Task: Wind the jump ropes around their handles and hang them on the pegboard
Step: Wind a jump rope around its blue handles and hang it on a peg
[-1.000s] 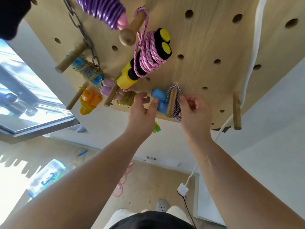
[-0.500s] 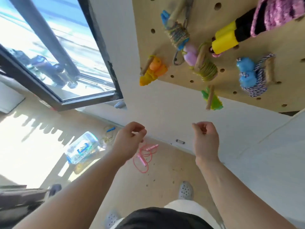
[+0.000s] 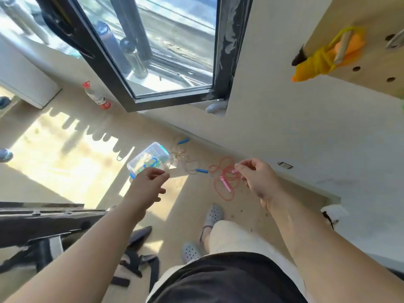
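- The left hand (image 3: 148,186) hangs in the air above the floor with its fingers loosely curled and a gap between thumb and fingertips; it holds nothing.
- The right hand (image 3: 259,180) is also raised and bare. Its thumb and forefinger are bent close together, the other fingers are softly curled, and nothing is held.
- A thin red jump rope with slim pink handles (image 3: 225,185) lies unwound in slack, overlapping loops on the pale wood-look floor (image 3: 175,204). It is near the floor's edge along the white wall and, in the picture, just below and left of the right fingertips.
- Just beside it, further left along the same edge, a tan cord jump rope with short blue handles (image 3: 201,170) sprawls in loose curls.
- A clear, rounded-corner plastic box (image 3: 150,157) sits on the floor beside that tan rope, with blue and green shapes blurred inside.
- At the top right, a light plywood pegboard with round holes (image 3: 371,22) is mounted on the wall. At its lower left corner, a yellow rope wound tightly around orange handles (image 3: 314,62) hangs from a plain wooden peg (image 3: 341,47).
- A pair of grey perforated clogs (image 3: 212,216) stands on the floor beneath the arms.
- A plastic bottle with a red cap (image 3: 96,96) lies by the dark-framed window (image 3: 170,40).
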